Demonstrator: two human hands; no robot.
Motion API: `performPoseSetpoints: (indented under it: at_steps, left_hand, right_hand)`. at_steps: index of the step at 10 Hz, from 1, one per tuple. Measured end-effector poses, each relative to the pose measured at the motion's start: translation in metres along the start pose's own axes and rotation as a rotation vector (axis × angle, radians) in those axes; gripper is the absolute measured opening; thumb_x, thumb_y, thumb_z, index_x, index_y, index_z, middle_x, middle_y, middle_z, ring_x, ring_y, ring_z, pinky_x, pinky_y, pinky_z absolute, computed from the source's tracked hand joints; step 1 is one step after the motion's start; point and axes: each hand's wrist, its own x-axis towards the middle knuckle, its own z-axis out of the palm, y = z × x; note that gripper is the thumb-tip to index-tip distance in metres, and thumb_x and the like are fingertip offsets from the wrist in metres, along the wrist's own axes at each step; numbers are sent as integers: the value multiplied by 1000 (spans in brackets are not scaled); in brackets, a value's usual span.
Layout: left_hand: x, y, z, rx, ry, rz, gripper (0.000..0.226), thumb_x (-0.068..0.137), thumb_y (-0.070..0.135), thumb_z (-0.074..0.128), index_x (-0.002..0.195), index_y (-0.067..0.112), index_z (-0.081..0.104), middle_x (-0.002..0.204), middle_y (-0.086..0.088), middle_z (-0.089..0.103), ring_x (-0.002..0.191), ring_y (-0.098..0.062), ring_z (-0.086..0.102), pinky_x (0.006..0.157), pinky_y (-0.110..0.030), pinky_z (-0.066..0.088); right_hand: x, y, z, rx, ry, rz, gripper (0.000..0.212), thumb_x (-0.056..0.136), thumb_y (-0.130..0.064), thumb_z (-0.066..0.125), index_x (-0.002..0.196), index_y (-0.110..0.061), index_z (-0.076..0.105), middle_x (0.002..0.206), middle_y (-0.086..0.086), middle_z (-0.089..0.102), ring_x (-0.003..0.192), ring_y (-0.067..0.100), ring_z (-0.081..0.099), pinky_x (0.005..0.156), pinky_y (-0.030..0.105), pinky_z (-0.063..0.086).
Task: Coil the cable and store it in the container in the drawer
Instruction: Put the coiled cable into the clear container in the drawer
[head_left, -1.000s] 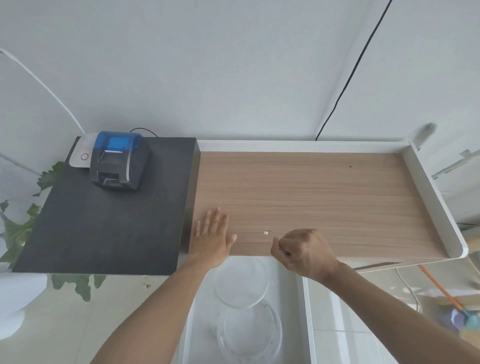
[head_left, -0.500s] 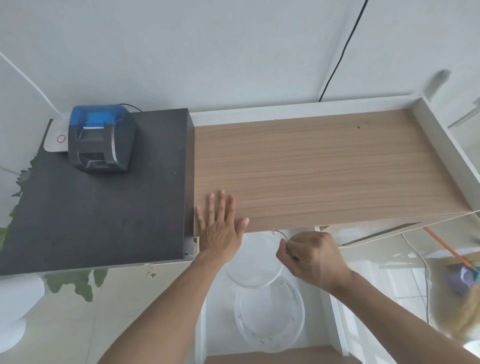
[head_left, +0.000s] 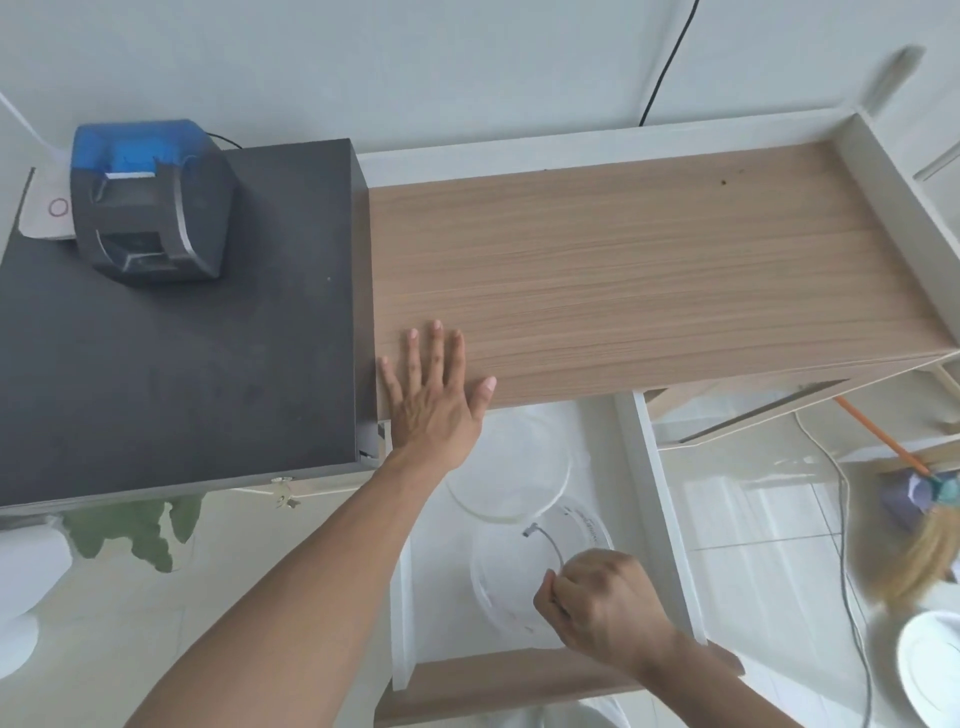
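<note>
My right hand (head_left: 605, 608) is closed around a thin grey cable (head_left: 548, 540) and hovers over a clear round container (head_left: 498, 587) in the open white drawer (head_left: 660, 499). One cable end with a small plug curves up out of my fist; the rest is hidden in my fingers. The container's clear lid (head_left: 511, 467) lies behind it in the drawer. My left hand (head_left: 434, 400) rests flat, fingers spread, on the front edge of the wooden desk top (head_left: 649, 270).
A blue-and-grey printer (head_left: 148, 208) stands on a black cabinet top (head_left: 182, 353) to the left. A broom (head_left: 914, 499), a white cable and a white plate (head_left: 930, 670) are on the tiled floor to the right. A plant (head_left: 130, 530) grows below the cabinet.
My right hand has moved from the desk's front edge down over the container with the cable. My view tilted down, showing more of the drawer. My left hand stays flat on the desk.
</note>
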Motion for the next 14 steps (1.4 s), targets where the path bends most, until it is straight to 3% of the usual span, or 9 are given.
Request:
performPoseSetpoints:
  at_steps: [2, 3, 4, 7, 8, 9, 10, 11, 14]
  left_hand:
    - [-1, -1, 3, 9, 14, -1, 80, 107, 67, 11, 173, 22, -3, 182, -5, -14, 167, -34, -18, 130, -70, -7]
    - [0, -1, 4, 13, 29, 0, 80, 108, 67, 12, 173, 22, -2, 182, -4, -13, 167, -34, -17, 130, -69, -8]
    - [0, -1, 6, 27, 42, 0, 80, 107, 67, 12, 173, 22, -1, 182, -5, -11, 167, -34, -15, 130, -69, -7]
    - [4, 2, 0, 36, 54, 9, 81, 107, 68, 12, 173, 22, -1, 182, -5, -11, 167, -34, -15, 130, -69, -7]
    - [5, 3, -1, 41, 52, 11, 81, 107, 68, 11, 173, 23, -2, 182, -5, -12, 167, -34, -16, 130, -68, -7]
    - [7, 4, -2, 46, 48, 15, 81, 107, 68, 10, 172, 22, -2, 182, -5, -13, 167, -34, -17, 130, -69, -7]
    - [8, 5, -3, 30, 51, 21, 81, 107, 68, 11, 173, 22, 0, 182, -5, -11, 167, -33, -16, 130, -69, -6]
    - [10, 3, -8, 19, 48, 29, 81, 107, 69, 13, 173, 22, 1, 182, -4, -10, 167, -33, -15, 130, -69, -6]
    - [-4, 8, -27, -98, 75, 21, 79, 109, 65, 27, 172, 20, 12, 183, -5, -3, 168, -31, -11, 132, -66, -4]
  right_hand:
    - [0, 13, 40, -95, -398, 156, 70, 44, -9, 90, 51, -20, 22, 39, 1, 17, 39, 25, 12, 43, 23, 8]
    - [2, 20, 64, -181, -472, 140, 64, 33, -5, 86, 50, -22, 27, 42, -2, 14, 37, 22, 13, 48, 20, -4]
    - [6, 19, 76, -214, -485, 205, 36, 77, -23, 69, 48, -23, 47, 37, -4, 32, 28, 20, 34, 32, 24, 21]
    - [16, 11, 63, -176, -670, 230, 16, 85, -11, 48, 84, -9, 63, 76, 16, 66, 69, 33, 62, 70, 45, 59]
    - [24, 6, 56, -159, -688, 152, 34, 82, 9, 48, 112, 1, 63, 111, 22, 66, 103, 39, 62, 89, 43, 52]
    - [28, 12, 60, -162, -748, 197, 38, 84, 13, 49, 116, -2, 63, 117, 16, 67, 110, 35, 62, 77, 38, 48]
    - [25, 17, 60, -191, -698, 137, 34, 53, 1, 85, 83, -11, 72, 75, 1, 70, 71, 23, 69, 48, 26, 45]
    - [20, 15, 62, -261, -671, 128, 53, 26, 8, 82, 74, -12, 73, 63, -1, 63, 58, 19, 62, 42, 23, 45]
    - [14, 35, 45, -139, -606, 131, 47, 72, 18, 48, 109, -6, 63, 114, 11, 62, 104, 31, 60, 69, 31, 36]
